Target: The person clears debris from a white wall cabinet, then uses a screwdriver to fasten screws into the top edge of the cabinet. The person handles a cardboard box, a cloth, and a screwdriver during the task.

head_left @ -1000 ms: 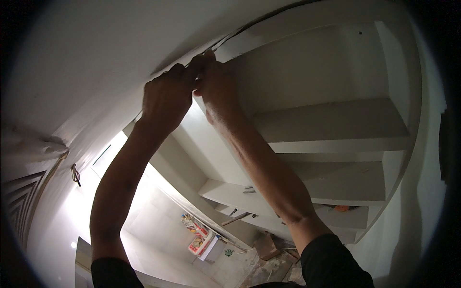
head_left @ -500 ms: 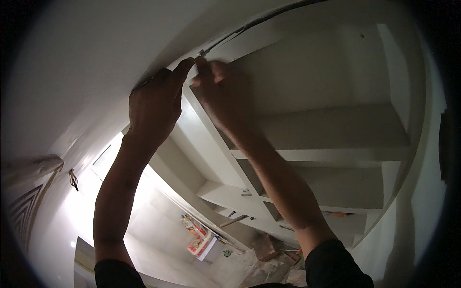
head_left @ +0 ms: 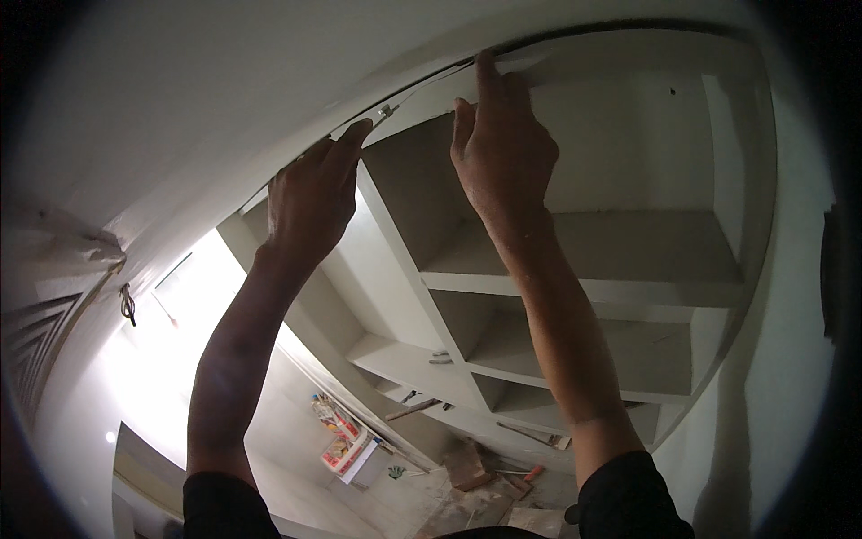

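We see the left hand [head_left: 310, 202] pinching a small metal tool [head_left: 384, 113], its tip at the dark seam [head_left: 449, 70] along the shelf unit's [head_left: 575, 296] top edge. Right hand [head_left: 503, 153], grip loose and empty, presses one fingertip against that seam, just right of the tool.

A room under renovation: bare white built-in shelves [head_left: 575, 269], floor debris [head_left: 476, 476].
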Available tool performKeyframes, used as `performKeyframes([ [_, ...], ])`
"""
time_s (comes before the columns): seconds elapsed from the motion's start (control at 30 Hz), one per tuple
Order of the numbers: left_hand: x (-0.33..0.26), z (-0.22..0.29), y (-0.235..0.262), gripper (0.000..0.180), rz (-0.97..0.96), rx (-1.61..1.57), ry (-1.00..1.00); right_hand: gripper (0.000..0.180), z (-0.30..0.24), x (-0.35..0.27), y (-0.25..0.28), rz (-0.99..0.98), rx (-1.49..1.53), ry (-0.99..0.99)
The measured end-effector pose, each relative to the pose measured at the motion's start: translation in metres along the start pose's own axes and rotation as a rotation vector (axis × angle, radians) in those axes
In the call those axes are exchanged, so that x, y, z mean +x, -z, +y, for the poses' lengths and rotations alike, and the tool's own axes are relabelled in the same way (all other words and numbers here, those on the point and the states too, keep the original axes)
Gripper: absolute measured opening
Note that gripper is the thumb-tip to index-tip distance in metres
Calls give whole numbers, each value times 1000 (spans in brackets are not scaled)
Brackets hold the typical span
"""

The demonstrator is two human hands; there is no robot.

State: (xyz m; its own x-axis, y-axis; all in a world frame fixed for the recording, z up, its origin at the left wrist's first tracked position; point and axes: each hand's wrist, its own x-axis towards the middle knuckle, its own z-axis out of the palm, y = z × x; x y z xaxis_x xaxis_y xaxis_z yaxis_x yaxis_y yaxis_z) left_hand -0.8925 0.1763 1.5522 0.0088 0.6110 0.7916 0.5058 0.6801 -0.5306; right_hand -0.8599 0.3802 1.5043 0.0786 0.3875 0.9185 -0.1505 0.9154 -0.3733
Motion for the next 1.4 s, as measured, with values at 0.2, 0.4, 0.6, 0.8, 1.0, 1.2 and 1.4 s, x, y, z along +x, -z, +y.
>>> performKeyframes([
  [0.2, -10, 0, -3, 36, 5, -45, 13, 48, 6, -5, -14, 19, 131, 72],
  [0.4, -11, -3, 5, 37, -13, 12, 15, 32, 7, 6, -22, 157, 515, 193],
  [0.6, -1, -9, -1, 37, -2, 135, -107, 13, 5, 20, -23, 69, 767, 194],
  [0.8, 4, -11, -15, 46, 9, 139, -108, 11, 22, 33, -24, 142, 593, 506],
  [1.0, 11, -9, -18, 54, -1, 212, -108, 14, 25, 36, -34, 139, 677, 530],
  [1.2, 19, -8, -12, 53, -57, 415, -162, 16, 18, 13, -38, 300, 713, 327],
  [1.4, 24, -3, -2, 54, -135, 438, -167, 34, -39, -29, -33, -649, 1350, -548],
])
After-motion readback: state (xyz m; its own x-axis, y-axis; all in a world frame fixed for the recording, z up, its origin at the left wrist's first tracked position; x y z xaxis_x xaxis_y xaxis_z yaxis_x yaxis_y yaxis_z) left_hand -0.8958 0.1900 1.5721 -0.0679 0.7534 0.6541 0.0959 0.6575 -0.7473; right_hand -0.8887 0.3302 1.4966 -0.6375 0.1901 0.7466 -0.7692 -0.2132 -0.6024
